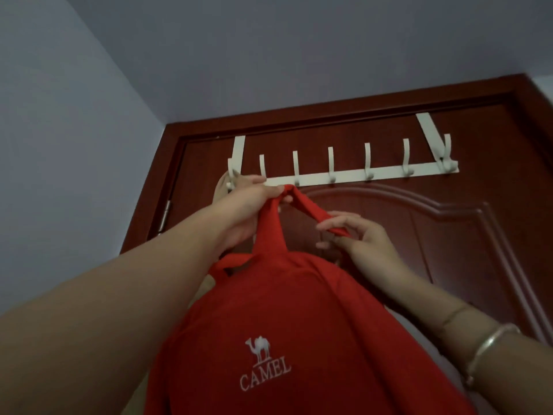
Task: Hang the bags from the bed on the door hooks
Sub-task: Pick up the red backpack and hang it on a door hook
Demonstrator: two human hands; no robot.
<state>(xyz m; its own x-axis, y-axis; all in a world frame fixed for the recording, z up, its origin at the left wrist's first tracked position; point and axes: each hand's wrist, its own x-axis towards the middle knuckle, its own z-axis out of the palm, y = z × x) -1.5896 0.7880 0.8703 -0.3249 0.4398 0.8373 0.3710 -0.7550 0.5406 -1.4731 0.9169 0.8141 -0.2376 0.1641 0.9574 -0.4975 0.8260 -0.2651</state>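
Note:
A red cloth bag with a white CAMEL logo fills the lower middle of the view, held up against a dark red door. Its red strap loops up to just under the third hook from the left of a white over-door hook rail. My left hand grips the top of the strap right below the rail. My right hand pinches the strap's right side lower down. Whether the loop is over the hook I cannot tell.
The rail carries several white hooks, those to the right bare. Something pale hangs behind my left hand at the leftmost hook. A pale blue wall meets the door frame on the left. A bracelet sits on my right wrist.

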